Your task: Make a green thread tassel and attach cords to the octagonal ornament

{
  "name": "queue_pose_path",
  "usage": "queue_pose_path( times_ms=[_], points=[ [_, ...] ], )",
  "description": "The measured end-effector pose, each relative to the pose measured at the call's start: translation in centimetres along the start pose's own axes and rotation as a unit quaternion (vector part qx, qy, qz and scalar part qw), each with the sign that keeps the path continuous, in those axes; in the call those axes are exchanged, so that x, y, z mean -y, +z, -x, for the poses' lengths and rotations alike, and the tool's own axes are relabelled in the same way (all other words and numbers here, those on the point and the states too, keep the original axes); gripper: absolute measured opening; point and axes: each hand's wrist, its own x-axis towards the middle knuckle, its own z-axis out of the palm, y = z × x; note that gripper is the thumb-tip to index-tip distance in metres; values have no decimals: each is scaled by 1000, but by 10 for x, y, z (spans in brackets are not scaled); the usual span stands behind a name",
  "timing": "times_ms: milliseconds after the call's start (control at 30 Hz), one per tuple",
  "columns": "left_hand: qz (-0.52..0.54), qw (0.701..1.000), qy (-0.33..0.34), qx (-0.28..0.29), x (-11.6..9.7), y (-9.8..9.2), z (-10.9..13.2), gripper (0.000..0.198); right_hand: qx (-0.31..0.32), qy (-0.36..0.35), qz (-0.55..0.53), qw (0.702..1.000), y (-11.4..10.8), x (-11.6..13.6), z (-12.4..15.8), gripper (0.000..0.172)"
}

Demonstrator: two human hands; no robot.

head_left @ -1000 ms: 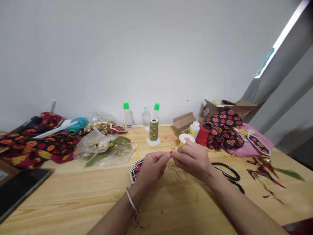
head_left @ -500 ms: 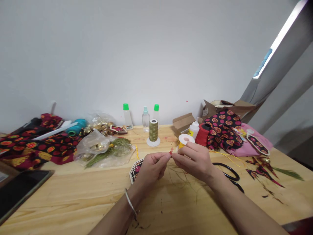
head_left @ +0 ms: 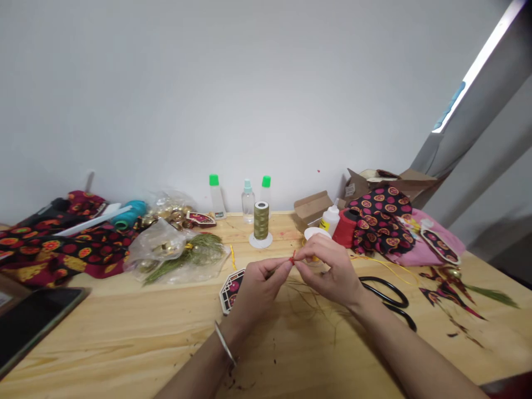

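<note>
Between my fingertips, over the middle of the table, is a small piece of red thread [head_left: 293,256] with its end poking up. My left hand [head_left: 265,282] pinches it from the left, thumb and forefinger together. From the right, my right hand [head_left: 328,271] closes thumb and forefinger on the same red thread. Fine olive strands [head_left: 311,302] lie on the wood below my hands. An octagonal framed piece [head_left: 230,291] with dark patterned fabric is partly covered by my left hand. Black-handled scissors [head_left: 388,299] rest beside my right wrist.
An olive thread spool [head_left: 261,221] stands at the back, near green-capped bottles [head_left: 216,199]. A red thread cone [head_left: 344,228], a white glue bottle [head_left: 330,220] and patterned fabric [head_left: 382,221] are at right. Plastic bags [head_left: 160,244] and a dark tablet-like device [head_left: 37,321] are at left.
My right hand's fingers have shifted; thumb and forefinger now pinch at the red thread. The loop that stood above my fingertips now shows as a narrower upright end.
</note>
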Motion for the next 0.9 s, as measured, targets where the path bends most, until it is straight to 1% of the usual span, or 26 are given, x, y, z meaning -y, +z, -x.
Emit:
queue_pose_path(
  times_ms=[133, 200, 267, 400, 467, 533, 767, 900],
  points=[
    [-39, 999, 30, -4, 1, 0, 0, 29, 5, -2, 50, 999, 2, 2, 0, 3],
    [-40, 999, 29, -2, 1, 1, 0, 29, 7, -5, 66, 998, 2, 3, 0, 7],
    [-21, 1000, 12, -1, 1, 1, -1, 31, 5, 5, 55, 998, 1, 3, -1, 11],
    [60, 997, -44, 0, 1, 1, -1, 35, -8, 80, -8, 997, 1, 1, -2, 14],
    [96, 994, -59, 3, 0, 1, -2, 36, -7, 112, -32, 993, 2, 1, -2, 14],
    [116, 991, -63, 9, 0, 0, -2, 36, -5, 128, -50, 991, 3, 1, -3, 14],
    [97, 994, -56, 10, -1, -1, -1, 30, -8, 123, -84, 989, 1, 3, -4, 16],
    [105, 993, -48, 8, 0, -1, -1, 30, -5, 100, -76, 992, -1, 0, -2, 7]
  ],
)
